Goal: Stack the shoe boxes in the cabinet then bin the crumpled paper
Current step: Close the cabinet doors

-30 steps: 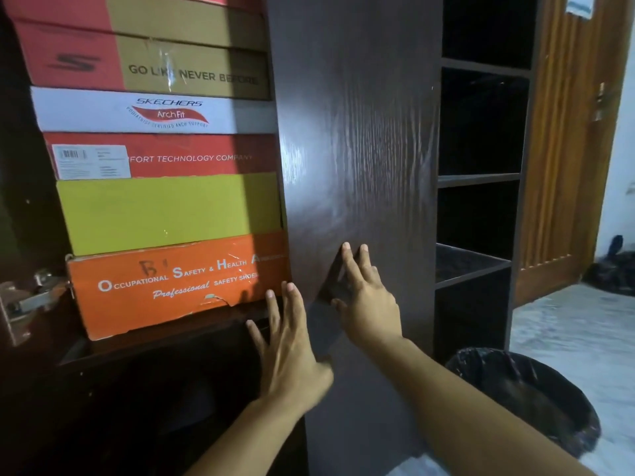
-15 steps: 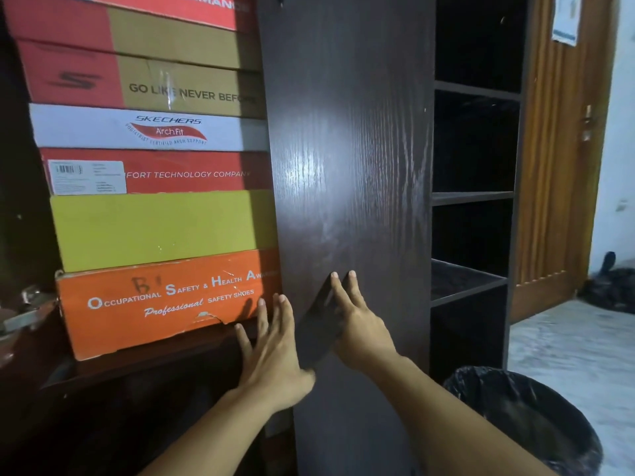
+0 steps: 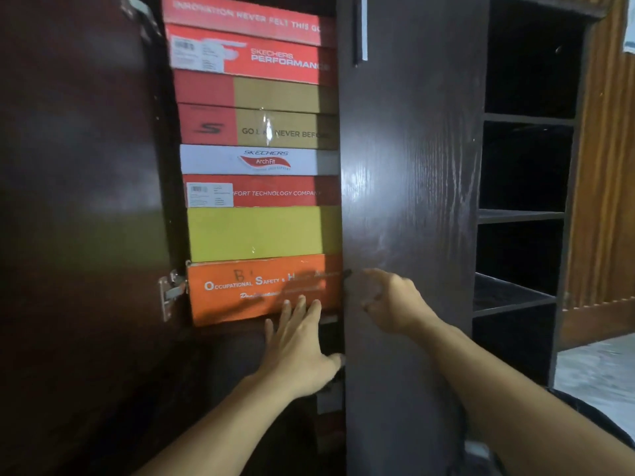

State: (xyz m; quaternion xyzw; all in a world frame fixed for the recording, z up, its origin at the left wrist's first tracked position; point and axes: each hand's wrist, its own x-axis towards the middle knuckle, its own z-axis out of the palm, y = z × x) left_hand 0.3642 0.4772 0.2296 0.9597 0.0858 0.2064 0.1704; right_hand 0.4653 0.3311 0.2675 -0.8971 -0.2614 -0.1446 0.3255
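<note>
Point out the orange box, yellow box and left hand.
orange box (image 3: 240, 293): head view, front face.
yellow box (image 3: 261, 233): head view, front face.
left hand (image 3: 299, 352): head view, back of hand.

door (image 3: 409, 201) covers the right ends of the boxes (image 3: 261, 231), text cut mid-word. right hand (image 3: 391, 300) is a blur, and the bin (image 3: 584, 413) barely shows behind the arm

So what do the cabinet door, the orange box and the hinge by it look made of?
Cabinet door: probably laminated board, dark glossy wood-grain. Orange box: printed cardboard, matte, scuffed. Hinge: bright metal, shiny.
</note>
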